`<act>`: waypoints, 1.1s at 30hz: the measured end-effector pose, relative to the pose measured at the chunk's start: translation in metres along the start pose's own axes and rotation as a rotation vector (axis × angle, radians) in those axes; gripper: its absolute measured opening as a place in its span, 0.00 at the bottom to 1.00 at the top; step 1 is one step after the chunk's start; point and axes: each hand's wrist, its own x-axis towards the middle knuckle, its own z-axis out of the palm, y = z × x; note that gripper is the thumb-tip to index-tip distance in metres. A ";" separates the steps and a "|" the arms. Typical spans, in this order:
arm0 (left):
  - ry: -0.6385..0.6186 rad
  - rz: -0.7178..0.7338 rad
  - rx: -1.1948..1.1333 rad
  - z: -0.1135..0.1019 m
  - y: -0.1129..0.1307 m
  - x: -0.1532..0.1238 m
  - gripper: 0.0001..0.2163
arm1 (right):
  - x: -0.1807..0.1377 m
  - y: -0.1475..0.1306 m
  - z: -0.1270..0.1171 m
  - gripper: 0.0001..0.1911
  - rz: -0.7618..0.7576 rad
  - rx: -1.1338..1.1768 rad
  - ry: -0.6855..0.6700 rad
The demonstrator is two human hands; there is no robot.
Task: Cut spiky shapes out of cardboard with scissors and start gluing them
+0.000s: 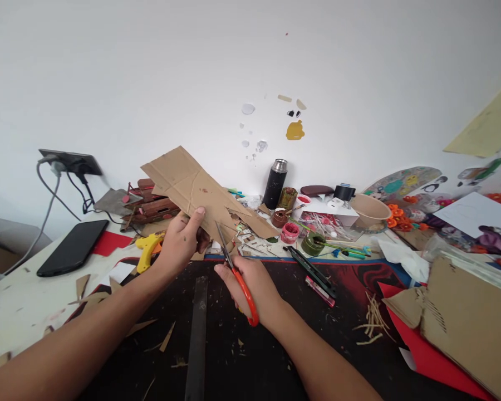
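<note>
Observed nearest, short of the flask and left of it: right hand, curled round the orange handle of scissors. Noted beyond, farther left of the flask: left hand, pinching cardboard at its lower edge. Held above the tabletop, left of the flask, with long axis slanting down rightward. Touched by left hand directly, by right only through scissors; cannot tell whether biting.
</note>
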 end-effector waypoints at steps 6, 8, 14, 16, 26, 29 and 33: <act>-0.005 0.001 0.025 -0.001 -0.002 0.000 0.19 | 0.001 0.002 0.004 0.20 -0.027 -0.057 0.039; -0.002 0.002 0.020 -0.001 -0.003 0.000 0.18 | 0.001 0.002 0.005 0.20 -0.019 -0.068 0.044; -0.019 0.008 -0.008 -0.001 -0.008 0.002 0.18 | 0.003 0.000 0.006 0.19 0.004 -0.141 0.054; -0.014 0.012 -0.019 -0.002 -0.008 0.002 0.18 | 0.003 0.000 0.007 0.19 0.002 -0.155 0.054; 0.004 0.007 0.014 0.000 0.001 0.000 0.16 | 0.000 0.002 0.005 0.13 -0.007 -0.039 0.007; 0.010 0.007 0.020 0.000 -0.001 0.001 0.17 | 0.000 0.004 0.002 0.14 -0.039 0.010 -0.019; 0.022 0.005 0.018 -0.001 -0.001 0.001 0.17 | 0.001 0.005 0.001 0.17 -0.043 0.083 -0.078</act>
